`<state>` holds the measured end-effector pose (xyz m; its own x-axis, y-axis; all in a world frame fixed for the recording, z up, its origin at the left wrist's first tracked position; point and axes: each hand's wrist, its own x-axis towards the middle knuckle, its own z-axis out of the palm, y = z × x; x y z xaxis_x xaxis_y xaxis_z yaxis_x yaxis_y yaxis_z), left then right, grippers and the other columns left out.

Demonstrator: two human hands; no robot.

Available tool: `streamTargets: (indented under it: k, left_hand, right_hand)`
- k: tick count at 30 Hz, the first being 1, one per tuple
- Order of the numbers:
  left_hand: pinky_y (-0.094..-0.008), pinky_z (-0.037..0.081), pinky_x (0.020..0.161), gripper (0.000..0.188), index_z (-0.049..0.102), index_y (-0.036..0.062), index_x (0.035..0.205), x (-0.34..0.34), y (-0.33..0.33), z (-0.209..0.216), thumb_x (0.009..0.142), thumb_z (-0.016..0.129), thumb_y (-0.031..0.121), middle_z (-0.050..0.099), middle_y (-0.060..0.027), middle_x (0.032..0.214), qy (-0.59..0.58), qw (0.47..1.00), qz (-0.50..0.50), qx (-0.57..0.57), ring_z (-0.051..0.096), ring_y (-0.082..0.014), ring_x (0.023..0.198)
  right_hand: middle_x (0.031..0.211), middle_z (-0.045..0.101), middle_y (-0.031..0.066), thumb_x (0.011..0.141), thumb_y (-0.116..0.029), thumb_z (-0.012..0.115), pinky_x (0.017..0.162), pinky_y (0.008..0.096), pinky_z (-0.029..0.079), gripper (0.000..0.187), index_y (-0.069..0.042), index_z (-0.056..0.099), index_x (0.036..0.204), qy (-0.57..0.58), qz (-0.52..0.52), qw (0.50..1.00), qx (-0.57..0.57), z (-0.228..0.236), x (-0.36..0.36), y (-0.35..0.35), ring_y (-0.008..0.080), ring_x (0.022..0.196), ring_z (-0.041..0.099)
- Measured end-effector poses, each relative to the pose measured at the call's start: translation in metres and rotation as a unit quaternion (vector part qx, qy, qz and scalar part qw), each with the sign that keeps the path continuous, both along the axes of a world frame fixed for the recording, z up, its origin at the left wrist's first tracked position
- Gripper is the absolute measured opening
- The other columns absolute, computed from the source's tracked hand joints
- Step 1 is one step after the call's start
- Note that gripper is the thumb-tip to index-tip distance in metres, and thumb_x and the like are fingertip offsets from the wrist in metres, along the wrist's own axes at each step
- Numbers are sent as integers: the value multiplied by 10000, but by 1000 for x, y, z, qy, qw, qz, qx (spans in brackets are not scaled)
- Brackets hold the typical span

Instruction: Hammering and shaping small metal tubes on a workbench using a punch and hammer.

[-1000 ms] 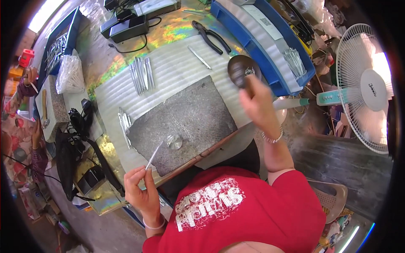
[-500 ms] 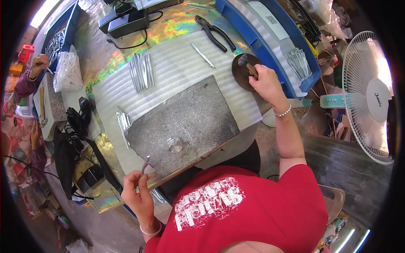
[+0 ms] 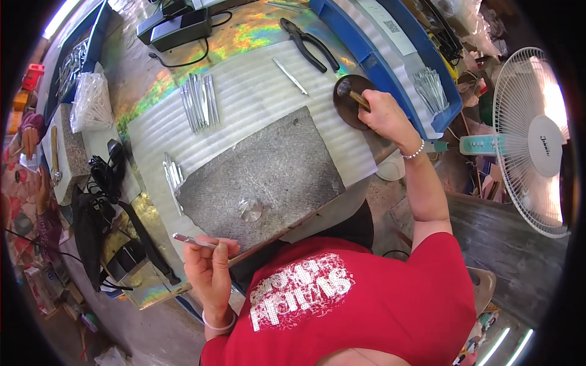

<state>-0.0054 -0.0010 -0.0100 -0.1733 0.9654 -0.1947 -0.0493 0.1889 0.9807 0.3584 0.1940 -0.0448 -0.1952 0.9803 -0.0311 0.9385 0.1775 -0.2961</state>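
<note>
L hand pinches metal rod (nr stone slab); R hand grips hammer w/ head over brown dish.

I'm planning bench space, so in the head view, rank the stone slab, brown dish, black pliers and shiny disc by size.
Stone slab
Brown dish and black pliers: too close to rank; pliers longer, dish broader
Shiny disc
</note>
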Motion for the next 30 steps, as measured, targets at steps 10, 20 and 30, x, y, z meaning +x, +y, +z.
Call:
streamTargets:
  k: [10, 20, 30]
  left_hand:
    - [-250, 504, 664, 115, 430, 4, 993, 5, 2, -9, 915, 512, 24, 642, -132, 820, 24, 1000, -12, 7, 621, -158, 696]
    - [-275, 522, 681, 190, 420, -9, 1085, 4, 0, -1, 924, 508, 43, 649, -158, 869, -42, 999, 6, 5, 628, -172, 721]
    - [-287, 533, 666, 208, 423, 17, 1069, -3, -5, -5, 923, 537, 113, 654, -182, 865, -188, 982, -24, -1, 646, -202, 695]
  right_hand:
    - [682, 587, 147, 761, -132, 603, 595, 328, 454, 166, 23, 556, 801, 158, -84, 983, -38, 19, 2, 1, 234, 634, 596]
    - [719, 615, 84, 800, -94, 613, 601, 265, 441, 171, 19, 624, 928, 256, -76, 963, 33, 13, 8, -7, 119, 638, 556]
    - [719, 618, 13, 844, -84, 583, 548, 199, 390, 77, -23, 589, 889, 451, -129, 869, -155, 63, -56, -67, 37, 609, 510]
